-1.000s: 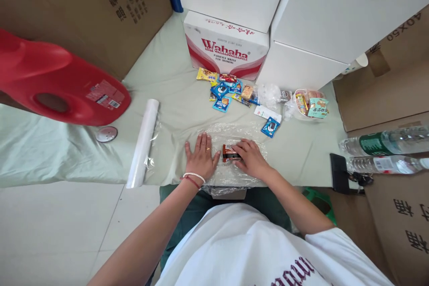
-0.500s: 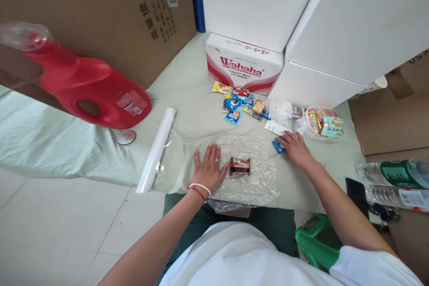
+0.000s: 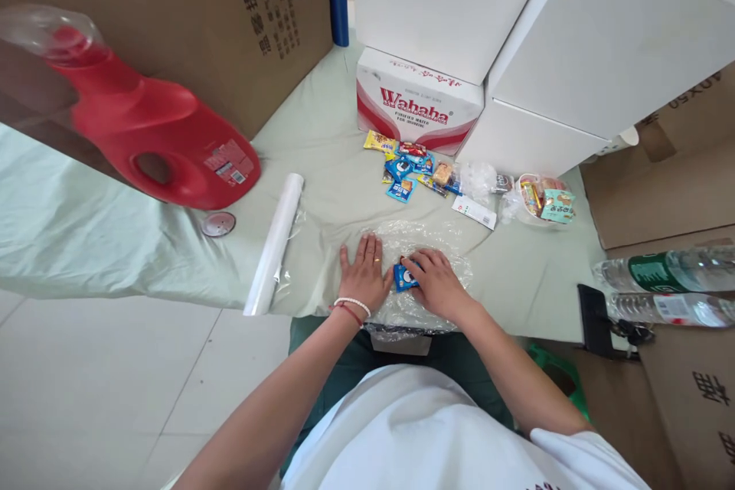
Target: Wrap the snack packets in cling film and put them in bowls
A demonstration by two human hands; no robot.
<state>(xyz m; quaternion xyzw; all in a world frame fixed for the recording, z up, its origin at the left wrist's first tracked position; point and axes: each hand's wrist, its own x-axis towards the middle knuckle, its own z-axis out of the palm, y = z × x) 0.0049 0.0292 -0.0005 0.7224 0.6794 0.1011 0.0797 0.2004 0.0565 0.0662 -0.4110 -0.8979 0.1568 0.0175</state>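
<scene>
My left hand (image 3: 365,276) lies flat with fingers apart on the clear plastic film (image 3: 453,245) spread over the tablecloth. Close to its thumb, my right hand (image 3: 437,283) is closed on a small blue snack packet (image 3: 404,277). The packet covers most of the brown-wrapped snack, of which only a sliver shows at its upper edge. To the left, the film runs to a white roll of plastic film (image 3: 274,245). Behind the hands lies a pile of small wrapped snacks (image 3: 402,168), with a white slim box (image 3: 474,211) to its right.
A red detergent bottle (image 3: 172,138) and a round disc (image 3: 218,224) are on the left. A Wahaha carton (image 3: 419,103) and white boxes (image 3: 442,0) stand at the back. A snack tub (image 3: 545,199), water bottles (image 3: 677,272) and a black phone (image 3: 597,321) lie right.
My right hand has carried the blue packet leftward from beside the white slim box onto the brown snack on the film. My left hand has stayed flat. The camera view has shifted slightly.
</scene>
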